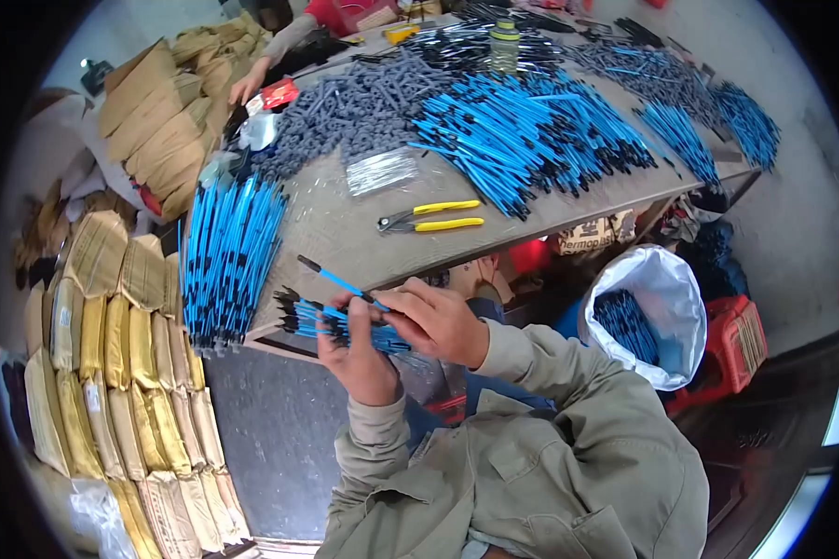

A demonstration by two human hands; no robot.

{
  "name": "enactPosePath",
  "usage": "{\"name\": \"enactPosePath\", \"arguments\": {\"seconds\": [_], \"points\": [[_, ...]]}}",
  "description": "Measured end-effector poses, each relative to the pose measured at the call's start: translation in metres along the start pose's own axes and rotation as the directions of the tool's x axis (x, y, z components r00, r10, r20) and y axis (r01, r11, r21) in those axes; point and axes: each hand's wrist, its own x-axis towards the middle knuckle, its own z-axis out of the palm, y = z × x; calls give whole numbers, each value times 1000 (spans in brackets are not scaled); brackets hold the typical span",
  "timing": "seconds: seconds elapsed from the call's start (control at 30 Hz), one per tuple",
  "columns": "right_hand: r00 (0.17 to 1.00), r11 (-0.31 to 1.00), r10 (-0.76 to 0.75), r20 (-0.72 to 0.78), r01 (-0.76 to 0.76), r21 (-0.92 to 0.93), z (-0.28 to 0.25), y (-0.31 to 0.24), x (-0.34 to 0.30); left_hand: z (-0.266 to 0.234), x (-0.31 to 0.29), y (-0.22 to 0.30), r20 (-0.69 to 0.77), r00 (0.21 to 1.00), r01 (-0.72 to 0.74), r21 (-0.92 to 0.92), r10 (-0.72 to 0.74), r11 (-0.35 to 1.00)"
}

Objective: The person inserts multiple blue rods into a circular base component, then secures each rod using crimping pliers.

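A slim blue rod with black ends (pixel 337 279) slants up over the table's near edge. My right hand (pixel 443 321) is closed, pinching its lower end. My left hand (pixel 361 359) is closed too, thumb and fingertips at the rod just below its middle. Behind and under my fingers lies a bunch of similar blue rods (pixel 306 320), black tips to the left; whether my left palm also grips it is hidden. Beyond my hands, yellow-handled pliers (pixel 433 216) lie on the tabletop, and past them a sheet of thin clear strips (pixel 382 171).
Blue rods are heaped at the left corner (pixel 233 261) and far right (pixel 531 130). Dark grey small parts (pixel 354 107) pile up behind. A white-lined bin (pixel 682 321) with rods stands right, beside a red stool (pixel 741 349). Stacked packages (pixel 126 345) fill the left. Another person's hand (pixel 249 82) reaches in.
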Motion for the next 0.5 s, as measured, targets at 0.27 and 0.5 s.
{"name": "enactPosePath", "arguments": {"seconds": [0.27,0.5], "points": [[899,692,263,351,-429,580,-7,18,10,4,-3,6,17,988,143,-435,-151,889],[960,933,-19,278,-83,350,-6,82,22,-11,11,9,114,992,93,-363,-55,927]]}}
